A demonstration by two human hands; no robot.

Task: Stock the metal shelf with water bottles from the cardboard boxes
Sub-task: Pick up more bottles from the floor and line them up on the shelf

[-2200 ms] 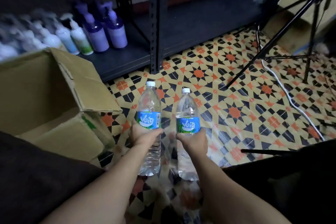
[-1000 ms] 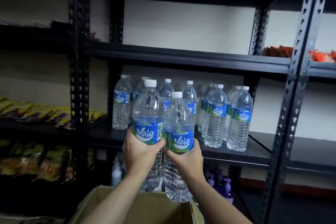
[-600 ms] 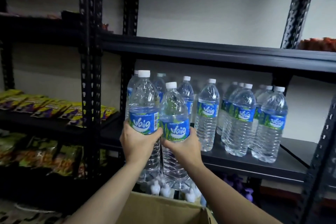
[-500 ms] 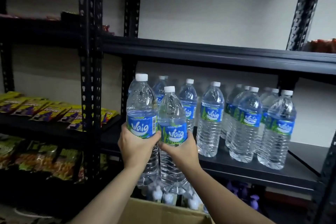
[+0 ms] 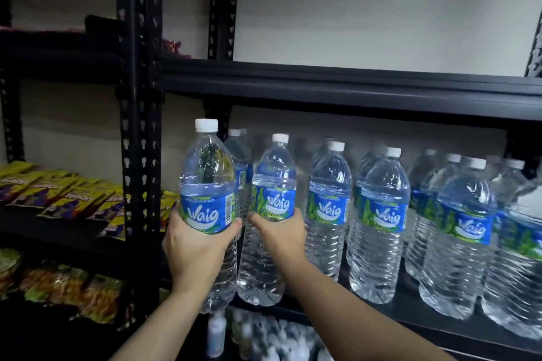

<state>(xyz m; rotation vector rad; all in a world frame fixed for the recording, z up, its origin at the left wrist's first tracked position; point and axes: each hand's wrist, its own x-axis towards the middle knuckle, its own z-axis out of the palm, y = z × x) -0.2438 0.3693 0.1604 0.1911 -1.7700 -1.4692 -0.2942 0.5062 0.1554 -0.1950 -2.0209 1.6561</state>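
Your left hand (image 5: 197, 246) is wrapped around the lower label of one water bottle (image 5: 207, 182), fingers curled at its front, and holds it upright in front of the black upright post (image 5: 139, 126). Its base hangs below the shelf's front edge, not on the board. Your right hand (image 5: 282, 234) grips a second bottle (image 5: 274, 184) just under its label. Half a second ago the two bottles were pressed side by side; now they are apart, with a gap between your hands. The right one has gone further in and to the right, just beside the nearest standing bottle. Its base is at the front lip of the metal shelf (image 5: 434, 328); you cannot tell whether it is resting there.

The stocked row of bottles (image 5: 379, 214) stands to the right along that board, labels facing you, and fills more of the view than before. Yellow snack packets (image 5: 67, 196) lie on the neighbouring shelf to the left, with more bags (image 5: 58, 281) below them. Small white-capped bottles (image 5: 264, 334) show blurred beneath the water. The cardboard box that showed at the bottom edge earlier is out of view now.
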